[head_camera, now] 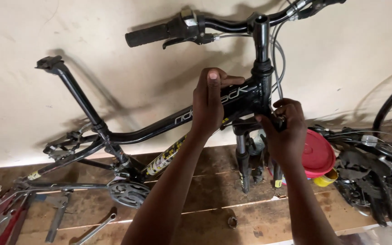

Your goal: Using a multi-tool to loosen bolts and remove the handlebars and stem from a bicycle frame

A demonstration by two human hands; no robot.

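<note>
A black bicycle frame (150,129) without wheels stands against a pale wall, its handlebar (223,25) up top and its suspension fork (243,163) resting on a wooden bench. My left hand (209,102) grips the frame's top tube just behind the head tube (262,88). My right hand (286,127) is closed around the fork crown below the head tube; whether it holds a tool is hidden by the fingers.
A red round lid (319,154) and a yellow can (326,178) lie right of the fork. Greasy parts and another wheel (389,113) sit at the far right. Wrenches (94,229) and pliers (5,222) lie on the wooden bench (214,213) at left.
</note>
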